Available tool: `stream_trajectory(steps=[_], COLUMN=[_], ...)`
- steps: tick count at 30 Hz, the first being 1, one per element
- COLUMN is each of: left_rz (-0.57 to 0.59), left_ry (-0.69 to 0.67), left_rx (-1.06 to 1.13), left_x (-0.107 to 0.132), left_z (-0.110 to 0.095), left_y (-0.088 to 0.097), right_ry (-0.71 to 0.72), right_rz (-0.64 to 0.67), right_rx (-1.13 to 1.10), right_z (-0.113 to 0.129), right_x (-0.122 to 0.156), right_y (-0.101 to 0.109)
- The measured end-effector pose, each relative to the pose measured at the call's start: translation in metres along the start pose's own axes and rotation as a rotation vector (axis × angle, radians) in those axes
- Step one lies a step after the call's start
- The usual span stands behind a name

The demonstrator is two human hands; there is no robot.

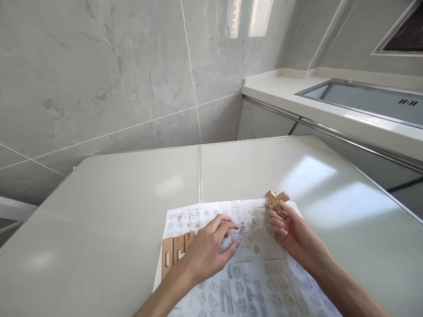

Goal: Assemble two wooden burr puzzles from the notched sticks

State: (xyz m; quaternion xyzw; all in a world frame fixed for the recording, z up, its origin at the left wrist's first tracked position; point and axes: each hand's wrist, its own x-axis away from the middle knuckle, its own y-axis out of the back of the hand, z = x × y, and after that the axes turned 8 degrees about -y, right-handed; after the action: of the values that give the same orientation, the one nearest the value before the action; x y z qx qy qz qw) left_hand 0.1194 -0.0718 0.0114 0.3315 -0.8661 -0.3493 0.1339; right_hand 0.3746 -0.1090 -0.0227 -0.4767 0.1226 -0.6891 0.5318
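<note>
A small wooden burr puzzle (276,203), made of crossed light-brown blocks, is in the fingertips of my right hand (291,229), near the far right corner of the printed sheet (241,277). My thumb and index finger close on its near side, and the other fingers curl below. Over the middle of the sheet is my left hand (214,246), its thumb and fingers apart with nothing between them. Beside that hand several flat wooden pieces (167,257) lie in a row on the sheet's left side. Slots and dark handwritten marks show on them; my left hand and forearm partly hide them.
The sheet lies on a glossy light table (99,220) with a seam (199,176) across it. A grey tiled wall (132,66) rises behind. At the right stands a white counter (274,83) with a metal-rimmed sink (363,101), above cabinet fronts.
</note>
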Motion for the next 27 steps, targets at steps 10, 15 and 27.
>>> stream_trajectory(steps=[10,15,27], left_rz=[0.002,-0.167,-0.267], left_ry=[-0.052,-0.064,0.073], left_rx=[-0.018,-0.067,-0.325], left_x=[0.002,0.019,0.122], left_z=[0.000,0.000,0.048], left_y=[0.005,0.022,0.024], right_ry=[-0.256,-0.227,-0.256], right_rz=[-0.073,-0.069,0.218], right_rx=[-0.588,-0.513,0.465], right_z=[0.021,0.014,-0.021], right_x=[0.010,0.017,0.025], right_y=[-0.019,-0.020,-0.040])
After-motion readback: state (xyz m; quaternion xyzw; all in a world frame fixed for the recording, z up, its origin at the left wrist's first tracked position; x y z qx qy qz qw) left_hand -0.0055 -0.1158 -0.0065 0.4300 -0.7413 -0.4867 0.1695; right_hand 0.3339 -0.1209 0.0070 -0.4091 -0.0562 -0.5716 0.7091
